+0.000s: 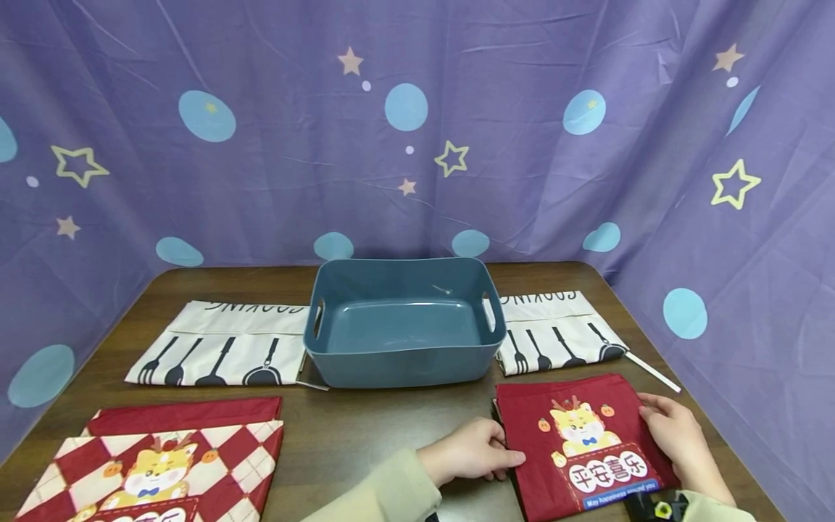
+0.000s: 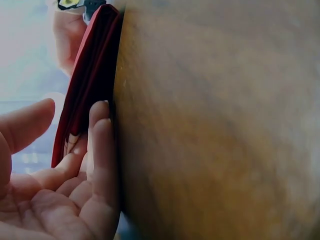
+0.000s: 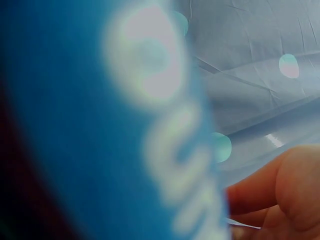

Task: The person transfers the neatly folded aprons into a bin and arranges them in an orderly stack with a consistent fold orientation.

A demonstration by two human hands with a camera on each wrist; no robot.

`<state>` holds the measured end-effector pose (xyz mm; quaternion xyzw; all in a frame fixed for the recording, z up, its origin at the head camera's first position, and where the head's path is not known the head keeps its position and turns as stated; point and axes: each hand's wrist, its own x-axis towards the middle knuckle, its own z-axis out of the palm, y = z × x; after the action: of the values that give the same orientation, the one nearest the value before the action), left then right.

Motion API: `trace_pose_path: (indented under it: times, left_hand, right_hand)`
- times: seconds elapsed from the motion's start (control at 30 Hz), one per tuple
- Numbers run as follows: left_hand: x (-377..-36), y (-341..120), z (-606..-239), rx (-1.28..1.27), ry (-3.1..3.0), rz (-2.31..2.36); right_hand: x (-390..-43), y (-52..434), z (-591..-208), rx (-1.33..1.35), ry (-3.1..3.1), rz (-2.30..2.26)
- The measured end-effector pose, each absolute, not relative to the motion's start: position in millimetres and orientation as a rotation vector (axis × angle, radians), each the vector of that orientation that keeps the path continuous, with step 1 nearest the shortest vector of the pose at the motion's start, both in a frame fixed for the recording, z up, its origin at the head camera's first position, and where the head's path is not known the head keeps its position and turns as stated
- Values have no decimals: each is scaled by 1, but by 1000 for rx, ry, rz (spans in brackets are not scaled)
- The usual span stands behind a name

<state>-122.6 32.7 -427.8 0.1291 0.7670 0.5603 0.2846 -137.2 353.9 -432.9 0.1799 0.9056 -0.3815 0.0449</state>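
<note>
L hand (image 1: 470, 451), thumb & fingers apart, touches L edge of folded red cloth (image 1: 531, 435) on table (image 1: 365, 435), R hand (image 1: 678, 435) at cloth's R edge, can't tell if pinching.

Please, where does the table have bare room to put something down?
The widest bare patch lies before the blue bin, between the checked cloth and the left hand; the left sleeve crosses its near part. Crowded: the right side, with red cloth, white cloth and right hand.
</note>
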Motion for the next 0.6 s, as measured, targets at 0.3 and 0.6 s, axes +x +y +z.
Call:
trace_pose_path:
  times: [0.3,0.6]
  left_hand:
    - [-118,34,-424,422,2210,1409]
    - [-118,33,-423,424,2173,1462]
  right_hand:
    - [-136,353,-433,541,2717,-1223]
    - [-135,349,-431,545,2725,-1273]
